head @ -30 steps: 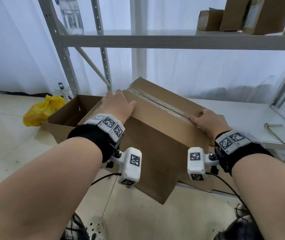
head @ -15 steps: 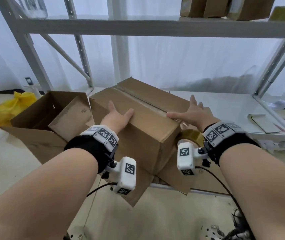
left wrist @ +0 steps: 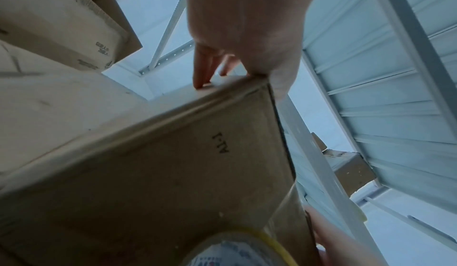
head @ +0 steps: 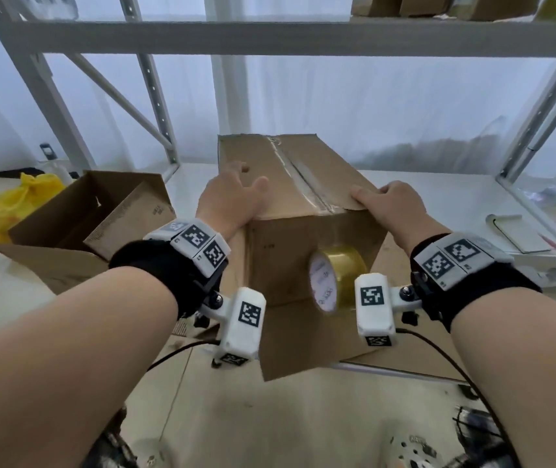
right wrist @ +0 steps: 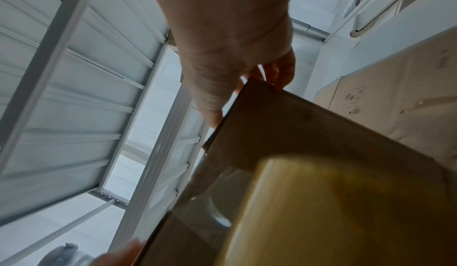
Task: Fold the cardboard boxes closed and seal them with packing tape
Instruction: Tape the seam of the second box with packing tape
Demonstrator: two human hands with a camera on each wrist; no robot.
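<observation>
A closed cardboard box (head: 334,167) stands on the low shelf with its short end toward me. A clear tape strip runs along its top seam. My left hand (head: 236,194) lies over the near left top edge, thumb on top and fingers down the left side (left wrist: 202,74). At the near right corner my right hand (head: 388,204) holds on, thumb on top and fingers curled round the edge (right wrist: 279,78). A roll of yellowish packing tape (head: 335,282) stands on edge against the box's front face, between my wrists; neither hand touches it.
An open empty carton (head: 77,224) sits on the floor at the left, a yellow plastic bag (head: 9,204) behind it. A flat cardboard sheet (head: 303,346) lies under the box and overhangs the shelf edge. Grey rack uprights (head: 43,89) flank the bay. A notebook (head: 520,231) lies right.
The box has turned so that its short end faces me. Both hands went from lying flat on its top to holding its near corners. The tape roll has come into full view.
</observation>
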